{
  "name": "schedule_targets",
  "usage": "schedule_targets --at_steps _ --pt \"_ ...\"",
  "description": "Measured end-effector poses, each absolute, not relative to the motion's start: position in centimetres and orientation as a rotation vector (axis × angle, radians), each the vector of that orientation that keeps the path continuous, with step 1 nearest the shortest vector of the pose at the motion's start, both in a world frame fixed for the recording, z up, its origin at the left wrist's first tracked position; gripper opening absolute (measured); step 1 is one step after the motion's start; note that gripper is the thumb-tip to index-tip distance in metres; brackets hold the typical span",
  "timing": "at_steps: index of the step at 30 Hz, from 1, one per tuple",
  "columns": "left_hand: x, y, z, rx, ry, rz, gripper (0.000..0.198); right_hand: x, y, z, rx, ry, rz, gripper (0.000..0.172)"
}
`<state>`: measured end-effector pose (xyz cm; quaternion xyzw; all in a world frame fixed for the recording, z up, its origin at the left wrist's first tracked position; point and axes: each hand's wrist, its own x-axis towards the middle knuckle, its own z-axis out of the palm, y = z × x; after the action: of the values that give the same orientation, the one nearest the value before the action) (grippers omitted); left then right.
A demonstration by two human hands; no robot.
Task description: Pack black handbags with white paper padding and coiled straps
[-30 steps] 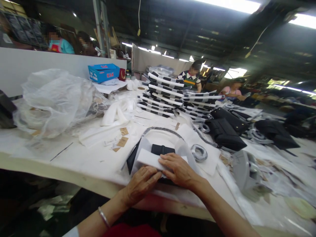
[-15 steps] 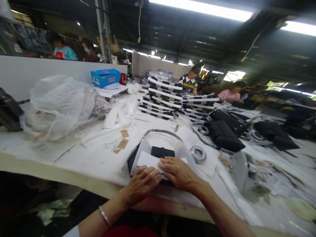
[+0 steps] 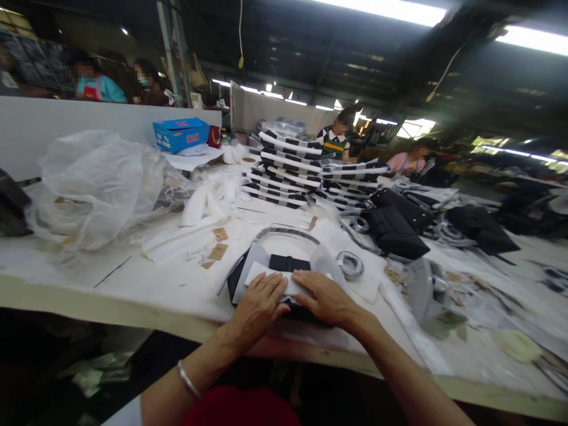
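Note:
A black handbag [image 3: 235, 278] lies near the table's front edge, its wrapped handle [image 3: 288, 231] arching away from me. White tissue paper [image 3: 256, 271] covers part of the bag, and a black strap tab [image 3: 289, 263] shows above it. My left hand [image 3: 262, 299] rests on the paper's left side with fingers stretched out. On the right side, my right hand [image 3: 322, 296] presses the same paper, fingers extended and flat. The thumbs point toward each other over the bag's near edge. What lies beneath the paper is hidden.
Stacks of black-and-white wrapped pieces [image 3: 288, 163] stand behind the bag. Black bags [image 3: 394, 231] lie to the right, near a grey tape dispenser [image 3: 426, 293]. A coiled wrapped strap [image 3: 350, 264] sits close by. At left are crumpled plastic [image 3: 97, 183] and a blue box [image 3: 181, 135]. Co-workers sit beyond.
My left hand has moved up onto the paper and its fingers have straightened. My right hand stays on the paper's right side. The whole view has shifted slightly.

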<state>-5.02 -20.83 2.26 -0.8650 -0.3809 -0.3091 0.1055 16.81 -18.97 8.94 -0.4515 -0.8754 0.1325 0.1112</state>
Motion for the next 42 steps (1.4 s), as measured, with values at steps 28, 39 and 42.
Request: schedule_targets --at_steps 28,39,42 --pt "-6.0 -20.9 6.4 -2.945 -1.324 -0.416 0.007 15.8 -21.3 7.5 -1.277 -2.727 0.116 0.064" --pt "-6.0 -20.7 5.7 -2.943 -1.175 -0.412 0.017 14.5 -21.9 5.3 -1.184 -2.547 0.061 0.049" --pt "-5.8 -20.7 6.2 -2.977 -1.323 -0.372 0.023 15.0 -21.9 4.7 -1.152 -2.503 0.048 0.048"
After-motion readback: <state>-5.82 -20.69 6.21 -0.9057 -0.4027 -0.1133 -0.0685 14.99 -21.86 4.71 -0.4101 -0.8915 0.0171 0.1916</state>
